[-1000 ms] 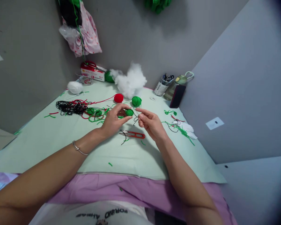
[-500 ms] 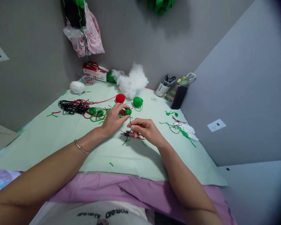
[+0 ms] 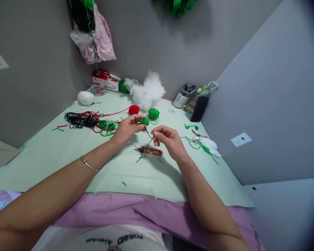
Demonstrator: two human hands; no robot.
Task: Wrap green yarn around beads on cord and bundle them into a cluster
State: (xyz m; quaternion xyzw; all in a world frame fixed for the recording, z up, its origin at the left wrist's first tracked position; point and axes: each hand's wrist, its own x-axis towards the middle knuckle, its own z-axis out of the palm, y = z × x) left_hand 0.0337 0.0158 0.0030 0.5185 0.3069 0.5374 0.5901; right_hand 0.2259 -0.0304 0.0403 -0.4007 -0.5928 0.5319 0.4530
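Observation:
My left hand pinches a small green crocheted ball between thumb and fingertips, held just above the pale green table cover. A black thread runs from that ball down to my right hand, whose fingers are pinched together on it; whether a needle is there is too small to tell. Red-handled thread snips lie on the cover directly under my hands.
Behind my hands sit a green yarn ball, a red yarn ball, tangled black, red and green yarn, white stuffing, a tool cup, a bottle and dark phone. Yarn scraps lie right.
My right hand dropped down toward the snips half a second ago, then rose again and moved right, drawing the black thread away from the green ball. My left hand kept hold of the ball.

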